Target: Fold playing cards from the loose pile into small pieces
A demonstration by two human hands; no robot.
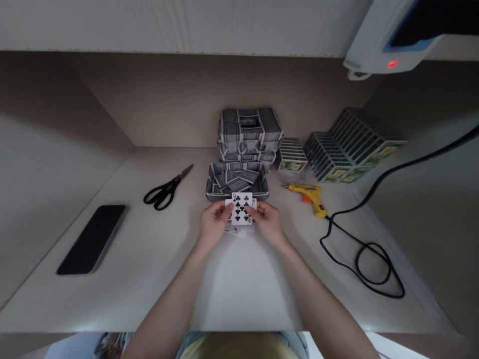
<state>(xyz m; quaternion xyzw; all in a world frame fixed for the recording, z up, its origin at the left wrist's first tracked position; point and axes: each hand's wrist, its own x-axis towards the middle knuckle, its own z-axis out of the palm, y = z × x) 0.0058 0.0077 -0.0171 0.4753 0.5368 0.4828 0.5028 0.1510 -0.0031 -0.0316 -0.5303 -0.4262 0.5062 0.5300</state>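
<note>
A nine of clubs playing card (241, 215) faces me, pinched at its left edge by my left hand (216, 222) and at its right edge by my right hand (270, 222). Behind it other cards stick out at both sides, one showing a 5 at its corner. Below them on the table lie more cards (235, 231), partly covered. Just beyond my hands stands an open box (211, 182) made of patterned card backs, with several loose folded card pieces (239, 184) in it.
Stacked card-made boxes (250, 132) stand behind. Card packs (331, 159) and a yellow glue gun (309, 194) with a looped black cord (359, 274) are on the right. Scissors (164, 192) and a phone (92, 239) lie left. A shelf edge (187, 30) overhangs.
</note>
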